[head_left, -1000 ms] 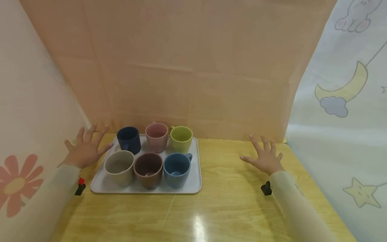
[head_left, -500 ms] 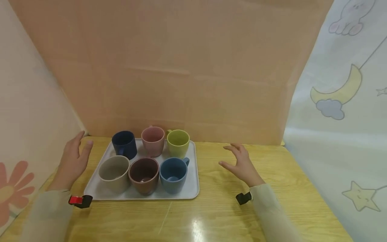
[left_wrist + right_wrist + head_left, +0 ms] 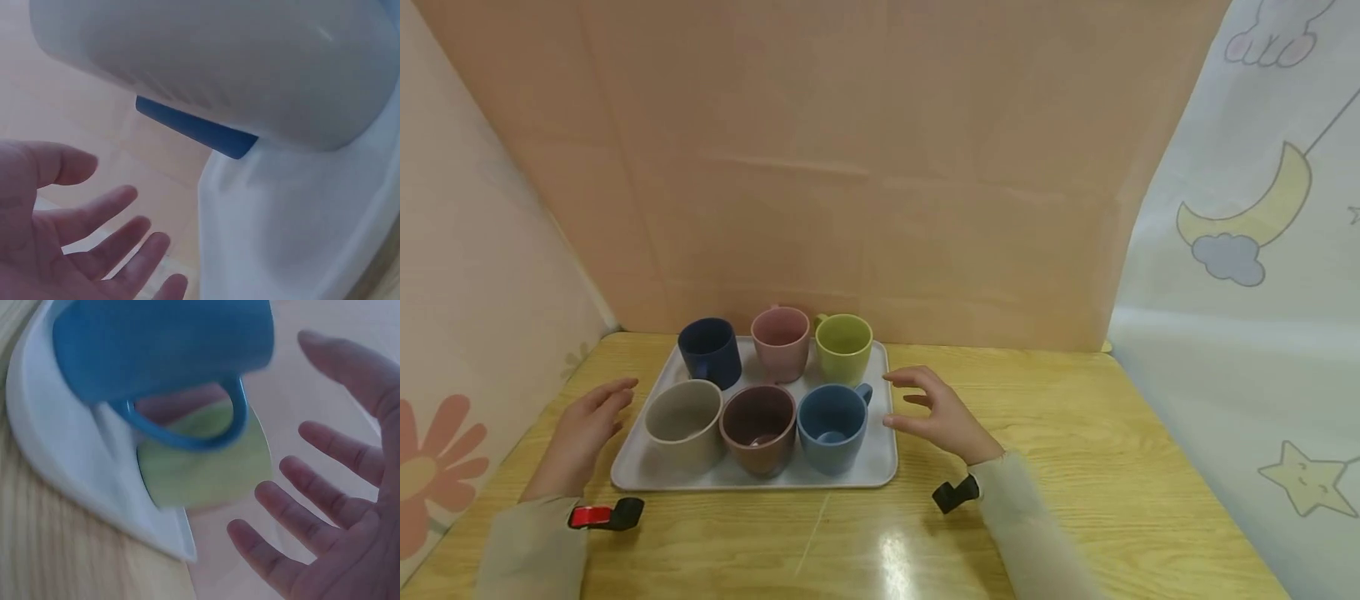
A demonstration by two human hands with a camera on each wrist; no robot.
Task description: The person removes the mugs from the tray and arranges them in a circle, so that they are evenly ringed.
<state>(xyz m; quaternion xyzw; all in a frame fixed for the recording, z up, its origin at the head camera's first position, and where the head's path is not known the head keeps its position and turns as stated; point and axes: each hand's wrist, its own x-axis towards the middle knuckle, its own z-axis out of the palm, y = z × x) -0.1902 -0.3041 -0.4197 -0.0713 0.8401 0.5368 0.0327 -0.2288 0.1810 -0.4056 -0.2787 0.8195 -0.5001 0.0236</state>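
Observation:
A white tray (image 3: pixel 752 482) holds two rows of mugs. At the back stand a dark blue mug (image 3: pixel 718 358), a pink mug (image 3: pixel 784 354) and a yellow-green mug (image 3: pixel 844 354); in front are a beige mug (image 3: pixel 688 442), a brown mug (image 3: pixel 758 446) and a blue mug (image 3: pixel 831 442). My left hand (image 3: pixel 582 433) is just left of the tray, nearest the beige mug, fingers relaxed and holding nothing. Beside the tray's right edge, my right hand (image 3: pixel 942 417) faces the blue mug and its handle (image 3: pixel 187 440) with thumb and fingers spread apart, touching no mug.
The wooden table (image 3: pixel 1075 433) extends right and in front of the tray. A tan paper backdrop (image 3: pixel 880 167) rises behind it. Printed white walls (image 3: pixel 1240 358) stand at both sides. Black wrist cameras (image 3: pixel 955 493) are strapped to both wrists.
Both hands have come lower and closer to the tray. My right hand has travelled left to the tray's right side. The spread fingers of both hands have relaxed. The mugs stay put.

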